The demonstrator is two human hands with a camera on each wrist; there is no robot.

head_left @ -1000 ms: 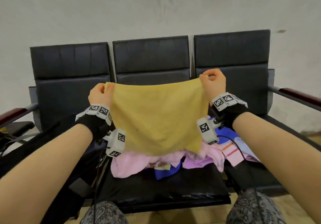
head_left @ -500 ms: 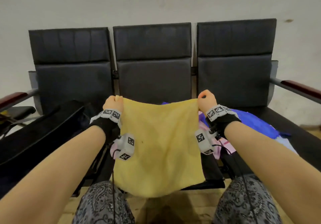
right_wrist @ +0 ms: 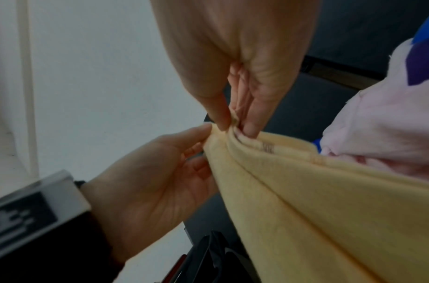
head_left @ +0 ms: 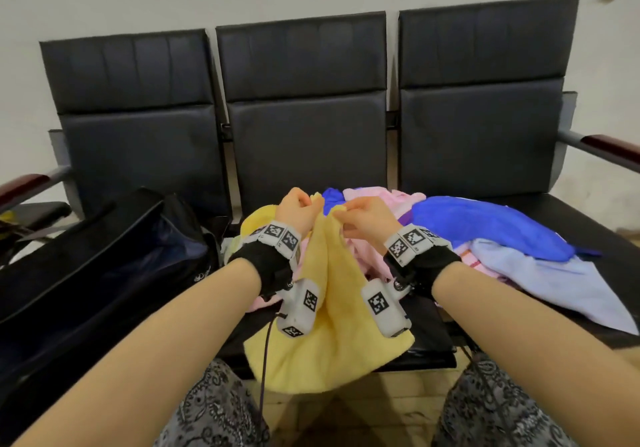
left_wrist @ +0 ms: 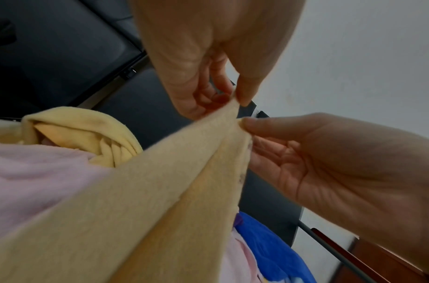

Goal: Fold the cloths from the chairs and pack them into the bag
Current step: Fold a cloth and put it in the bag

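Head view. Three black chairs (head_left: pixel 304 107) stand in one row against the wall. Two hands meet over the middle chair. The left hand (head_left: pixel 298 209) pinches one top corner of one yellow cloth (head_left: pixel 332 325); the right hand (head_left: pixel 365 218) pinches the other top corner, and the two corners touch. The yellow cloth hangs doubled from the hands and drapes over the front edge of the middle chair. Behind the hands, on the middle chair, lies a heap of pink cloth (head_left: pixel 377 195); how many pieces it holds cannot be told. A second yellow piece (head_left: pixel 256 218) lies bunched just left of the left hand. One blue cloth (head_left: pixel 485 224) and one pale blue cloth (head_left: pixel 540 280) lie on the right chair. One dark bag (head_left: pixel 90 259) sits open on the left chair.

Left wrist view. The left hand (left_wrist: pixel 208 63) grasps the yellow cloth (left_wrist: pixel 135 201) corner between thumb and fingers (left_wrist: pixel 247 90). The right hand (left_wrist: pixel 329 162) holds the adjoining corner with its thumb on the edge. Pink cloth (left_wrist: pixel 34 168) lies below.

Right wrist view. The right hand (right_wrist: pixel 244 63) pinches the yellow cloth (right_wrist: pixel 317 210) between thumb and fingers (right_wrist: pixel 257 122). The left hand (right_wrist: pixel 155 176) grips the same bunched top beside it. The bag (right_wrist: pixel 208 258) shows at the lower edge.
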